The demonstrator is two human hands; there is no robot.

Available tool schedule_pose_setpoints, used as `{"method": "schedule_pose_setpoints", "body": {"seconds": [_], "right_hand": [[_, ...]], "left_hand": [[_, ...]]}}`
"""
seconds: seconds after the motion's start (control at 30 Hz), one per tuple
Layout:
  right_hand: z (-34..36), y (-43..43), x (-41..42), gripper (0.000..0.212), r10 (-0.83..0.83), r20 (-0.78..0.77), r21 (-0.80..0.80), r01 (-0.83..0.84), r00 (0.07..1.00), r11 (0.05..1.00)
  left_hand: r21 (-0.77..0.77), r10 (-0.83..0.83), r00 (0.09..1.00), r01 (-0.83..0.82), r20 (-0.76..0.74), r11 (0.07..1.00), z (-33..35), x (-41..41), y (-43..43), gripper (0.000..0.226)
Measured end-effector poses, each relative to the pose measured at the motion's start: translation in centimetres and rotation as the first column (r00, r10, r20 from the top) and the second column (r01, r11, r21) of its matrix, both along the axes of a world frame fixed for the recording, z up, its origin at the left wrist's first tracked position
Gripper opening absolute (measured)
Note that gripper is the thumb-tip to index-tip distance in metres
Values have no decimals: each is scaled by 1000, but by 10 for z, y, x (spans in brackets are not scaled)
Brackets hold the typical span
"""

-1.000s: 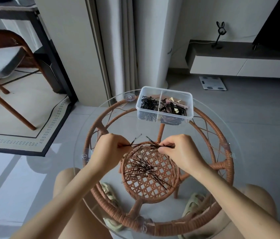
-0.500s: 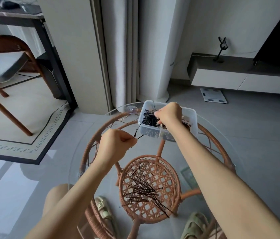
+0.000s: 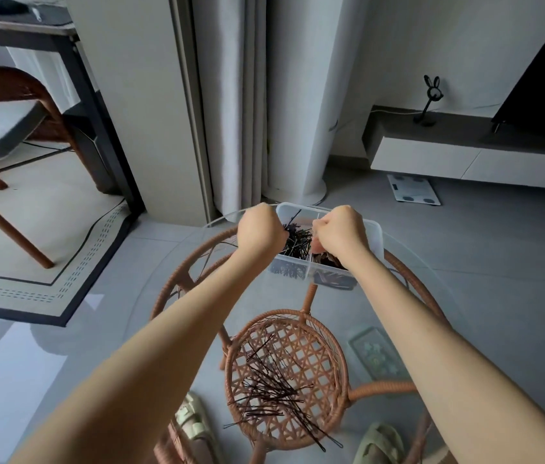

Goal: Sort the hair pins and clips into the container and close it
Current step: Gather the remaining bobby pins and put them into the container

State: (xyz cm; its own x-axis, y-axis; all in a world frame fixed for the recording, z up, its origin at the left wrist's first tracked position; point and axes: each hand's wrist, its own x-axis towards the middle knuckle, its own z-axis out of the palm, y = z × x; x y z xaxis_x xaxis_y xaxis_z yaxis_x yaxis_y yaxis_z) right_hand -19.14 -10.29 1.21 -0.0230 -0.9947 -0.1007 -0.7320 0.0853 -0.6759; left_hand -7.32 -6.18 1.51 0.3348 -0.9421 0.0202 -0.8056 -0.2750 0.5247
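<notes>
One container (image 3: 377,241), two grips: left grip (image 3: 259,229) pinches hair pins (image 3: 288,227); right grip (image 3: 341,233) curled, cannot tell on what.

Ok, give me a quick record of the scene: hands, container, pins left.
left hand: curled, grips pin bunch over container, left compartment
right hand: curled over the divider; hold unclear
container state: clear, no lid on, at far table edge
loose pins: scattered on glass table, near side
</notes>
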Motion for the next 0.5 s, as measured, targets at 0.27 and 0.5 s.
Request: {"method": "schedule_pose_setpoints", "body": {"seconds": [0.27,0.5], "right_hand": [[6,19,-27,29,86,84,-84,-79,993,993],[-3,55,-41,23,259,98,-109,-249,961,962]], "left_hand": [[139,-92,986,72,139,988,2,-8,-20,24],[-58,4,997,1,76,998,0,37,18,29]]}}
